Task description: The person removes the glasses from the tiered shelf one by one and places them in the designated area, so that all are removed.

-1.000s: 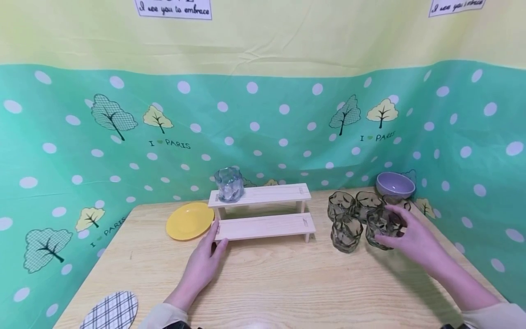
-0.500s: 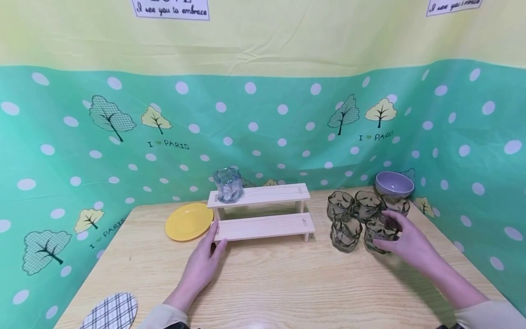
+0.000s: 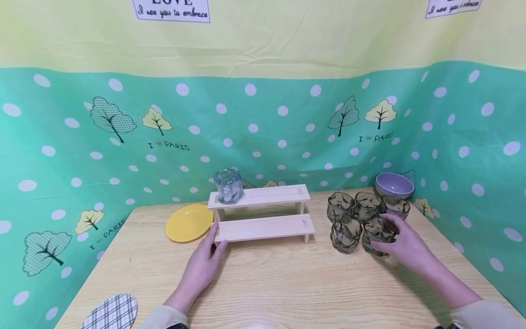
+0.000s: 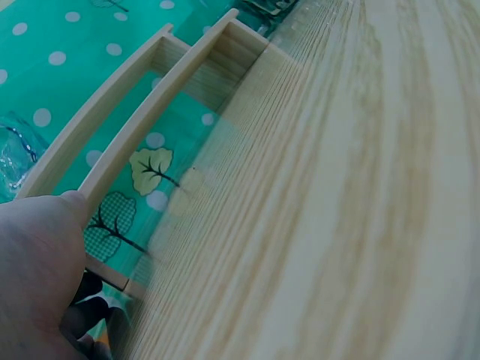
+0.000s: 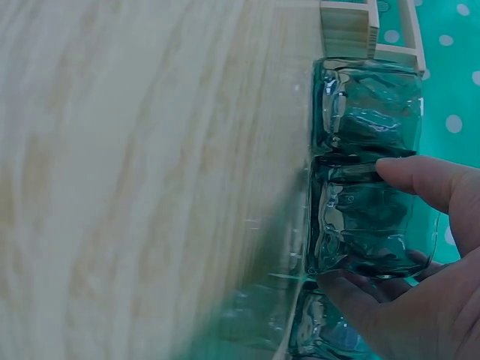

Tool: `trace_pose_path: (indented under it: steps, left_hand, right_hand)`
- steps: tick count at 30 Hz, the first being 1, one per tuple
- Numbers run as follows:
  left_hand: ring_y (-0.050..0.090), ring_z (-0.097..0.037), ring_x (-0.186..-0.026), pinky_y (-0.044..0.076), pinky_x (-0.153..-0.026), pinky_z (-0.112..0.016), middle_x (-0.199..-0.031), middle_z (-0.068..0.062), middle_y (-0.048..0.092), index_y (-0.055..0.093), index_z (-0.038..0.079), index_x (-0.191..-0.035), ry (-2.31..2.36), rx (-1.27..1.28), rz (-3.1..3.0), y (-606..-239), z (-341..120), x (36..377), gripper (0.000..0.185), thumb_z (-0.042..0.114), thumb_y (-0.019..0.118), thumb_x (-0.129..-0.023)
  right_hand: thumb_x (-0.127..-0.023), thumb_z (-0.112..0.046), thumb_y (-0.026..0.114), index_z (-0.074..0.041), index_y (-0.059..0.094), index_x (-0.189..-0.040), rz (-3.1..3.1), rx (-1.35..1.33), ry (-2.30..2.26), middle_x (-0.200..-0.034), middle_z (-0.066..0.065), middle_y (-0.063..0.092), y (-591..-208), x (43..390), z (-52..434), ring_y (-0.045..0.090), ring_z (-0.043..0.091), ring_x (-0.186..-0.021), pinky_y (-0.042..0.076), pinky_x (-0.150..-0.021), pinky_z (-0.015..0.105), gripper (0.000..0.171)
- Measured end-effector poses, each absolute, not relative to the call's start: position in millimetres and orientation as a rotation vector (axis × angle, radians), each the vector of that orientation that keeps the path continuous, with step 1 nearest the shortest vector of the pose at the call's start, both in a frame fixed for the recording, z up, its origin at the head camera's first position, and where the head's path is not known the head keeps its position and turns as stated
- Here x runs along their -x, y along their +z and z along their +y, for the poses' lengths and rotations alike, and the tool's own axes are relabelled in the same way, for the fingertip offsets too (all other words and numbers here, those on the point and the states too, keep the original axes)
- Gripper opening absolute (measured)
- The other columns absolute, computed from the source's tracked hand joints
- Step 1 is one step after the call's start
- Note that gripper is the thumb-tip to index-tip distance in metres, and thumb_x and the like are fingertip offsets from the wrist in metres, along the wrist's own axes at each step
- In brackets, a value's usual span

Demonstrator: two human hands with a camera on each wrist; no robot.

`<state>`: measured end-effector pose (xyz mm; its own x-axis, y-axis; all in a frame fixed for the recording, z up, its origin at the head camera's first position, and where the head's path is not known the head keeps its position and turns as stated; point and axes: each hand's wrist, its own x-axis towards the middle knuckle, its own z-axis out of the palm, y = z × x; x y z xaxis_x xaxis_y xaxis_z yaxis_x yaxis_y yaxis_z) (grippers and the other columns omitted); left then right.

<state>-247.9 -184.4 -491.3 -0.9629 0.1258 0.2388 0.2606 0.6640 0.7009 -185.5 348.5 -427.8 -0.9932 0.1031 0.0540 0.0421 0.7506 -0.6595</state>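
Observation:
At the right, my right hand [image 3: 408, 244] holds a smoky drinking glass [image 3: 376, 233] between thumb and fingers, in the front row of similar glasses. In the right wrist view, the thumb is on one side of this glass [image 5: 367, 217] and the fingers are on the other. Its neighbour, another smoky glass [image 3: 346, 234], stands close on its left. My left hand [image 3: 204, 260] grips the left end of a two-step wooden rack [image 3: 265, 228], thumb at the lower step's front edge. A clear bluish glass [image 3: 228, 185] stands on the upper step's left end.
Behind the held glass are several more smoky glasses [image 3: 340, 205] and a purple bowl [image 3: 394, 185] in the back right corner. Left of the rack lies a yellow plate [image 3: 189, 223]. A checked oval mat [image 3: 113, 312] is at the front left. Patterned cloth [image 3: 283, 132] walls the table.
My right hand has lowered the smoky glass and shifted it slightly left and nearer, into line beside the front glass. The left hand has stayed on the rack.

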Motion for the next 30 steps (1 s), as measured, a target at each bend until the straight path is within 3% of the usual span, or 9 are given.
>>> trace_pose_path:
  steps: [13,18,30]
  left_hand:
    - [0.034,-0.043,-0.160,0.031,-0.129,-0.062,-0.173,-0.024,0.038,0.026,0.012,-0.177,-1.187,0.320,-2.731,-491,-184,250,0.072,0.038,0.058,-0.117]
    - [0.035,-0.042,-0.160,0.031,-0.129,-0.062,-0.173,-0.024,0.039,0.027,0.012,-0.177,-1.184,0.325,-2.728,-491,-183,249,0.072,0.038,0.058,-0.117]
    - [0.038,-0.043,-0.159,0.032,-0.129,-0.062,-0.170,-0.025,0.043,0.028,0.012,-0.176,-1.189,0.329,-2.714,-489,-184,245,0.072,0.039,0.058,-0.117]
  right_hand:
    - [-0.090,-0.022,0.094,0.010,0.031,-0.164,-2.782,0.027,1.109,-0.159,0.046,0.035,-441,186,347,0.034,0.073,-0.142,0.032,-0.112,0.086,0.103]
    - [-0.089,-0.024,0.096,0.010,0.026,-0.167,-2.789,0.013,1.135,-0.162,0.047,0.031,-439,185,348,0.030,0.073,-0.144,0.030,-0.111,0.088,0.110]
    - [-0.088,-0.035,0.096,0.004,0.017,-0.173,-2.784,-0.066,0.980,-0.167,0.044,0.027,-398,184,341,0.032,0.070,-0.145,0.032,-0.109,0.088,0.123]
